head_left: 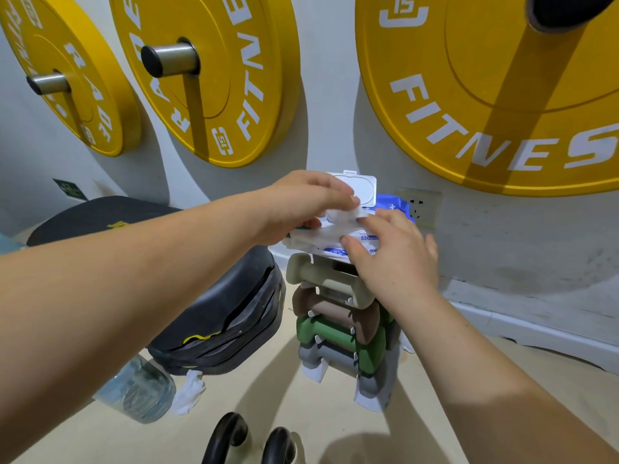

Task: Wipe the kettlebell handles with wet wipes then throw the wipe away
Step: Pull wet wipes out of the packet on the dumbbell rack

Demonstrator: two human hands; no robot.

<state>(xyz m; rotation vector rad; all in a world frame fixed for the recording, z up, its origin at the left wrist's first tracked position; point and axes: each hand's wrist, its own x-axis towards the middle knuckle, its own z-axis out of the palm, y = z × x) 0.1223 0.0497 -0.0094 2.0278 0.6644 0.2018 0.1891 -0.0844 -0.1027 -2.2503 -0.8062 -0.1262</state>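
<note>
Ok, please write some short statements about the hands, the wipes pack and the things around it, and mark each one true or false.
1. The lid of the wipes pack is flipped open. True.
2. The left hand pinches a white wipe at the pack's opening. True.
3. The right hand grips a kettlebell handle. False: it rests with straight fingers on the wipes pack.
4. The pack sits on top of a rack of dumbbells. True.
5. The weight plates on the wall are red. False: they are yellow.
6. The two kettlebell handles are at the bottom edge of the view, touched by no hand. True.
</note>
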